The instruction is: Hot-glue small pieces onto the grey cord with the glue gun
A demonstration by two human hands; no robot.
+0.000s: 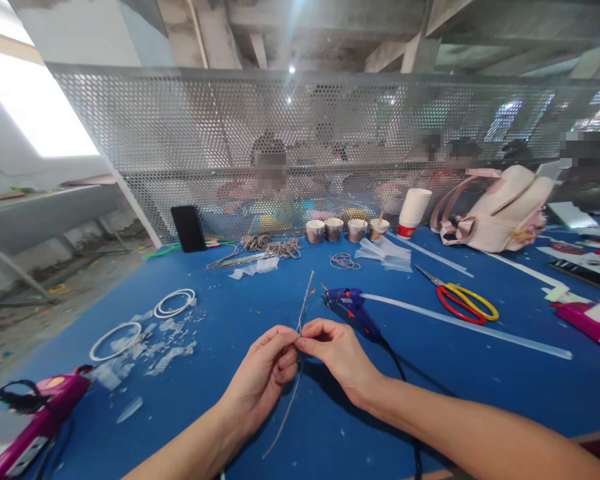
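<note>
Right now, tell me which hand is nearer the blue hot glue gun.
Right. The right hand is just on the near side of the blue hot glue gun; the left hand is farther off, to its left.

The table (pixel 225 293) is covered in a smooth blue finish with a faint sheen. Near its far edge, 4 short paper cups (pixel 315 232) are backed by a perforated metal screen (pixel 180 133). Toward the near edge, rough, fibrous cord (pixel 305 301) is seen. Toward the right edge, scissors (pixel 447 293) are fitted with shiny plastic handles. Toward the left edge, 2 smooth white rings (pixel 180 291) are bordered by translucent plastic scraps (pixel 170 359).
</note>
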